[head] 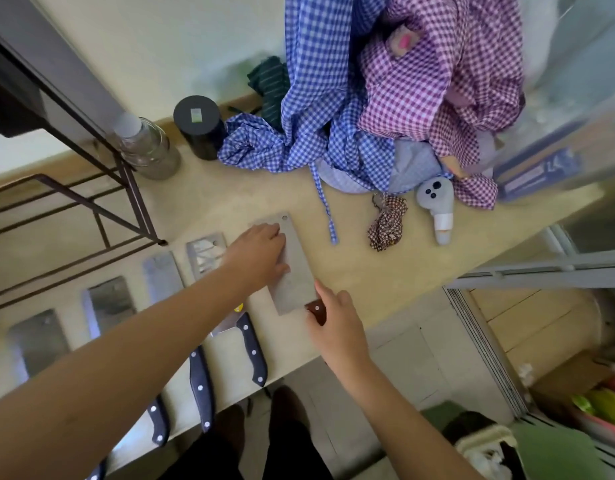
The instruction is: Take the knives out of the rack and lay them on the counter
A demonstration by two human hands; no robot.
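Note:
A cleaver (297,271) with a brown handle lies flat on the beige counter (385,271). My left hand (259,254) rests palm-down on its blade, fingers spread. My right hand (334,317) grips the brown handle (317,311) at the counter's front edge. Several more cleavers with dark riveted handles lie in a row to the left, among them one (209,254) right beside my left hand and one (162,275) further left. The dark metal rack (91,216) stands at the far left with no knives visible in it.
Blue and purple checked cloths (368,116) are piled at the back of the counter. A black canister (200,126) and a plastic bottle (146,147) stand by the wall. A small grey toy (437,206) and a scrunchie (387,221) lie to the right.

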